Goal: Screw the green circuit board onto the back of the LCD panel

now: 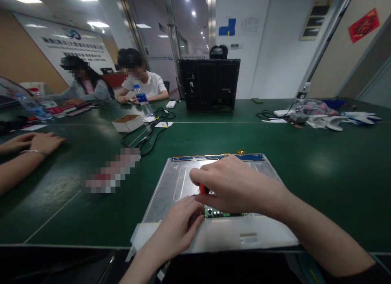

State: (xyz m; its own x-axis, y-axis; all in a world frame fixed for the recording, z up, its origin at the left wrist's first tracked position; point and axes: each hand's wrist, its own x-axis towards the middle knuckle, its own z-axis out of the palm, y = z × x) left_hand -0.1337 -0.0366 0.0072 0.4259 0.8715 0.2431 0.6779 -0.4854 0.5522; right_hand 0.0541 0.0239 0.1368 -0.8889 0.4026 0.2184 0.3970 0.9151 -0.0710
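A flat display panel with a silver metal back lies at the table's front edge, a blue circuit strip along its far side. On its middle sits a green circuit board, partly covered by my hands. My right hand is closed around a red-and-black screwdriver; only a bit of the handle shows and its tip is hidden. Just left of it, my left hand is curled with thumb and fingers at the board's left end. White film covers the panel's near part.
On the green table stand a black monitor-like unit, a white box and a water bottle. Cables run at centre left. Plastic bags and gloves lie far right. Another person's hands rest at left.
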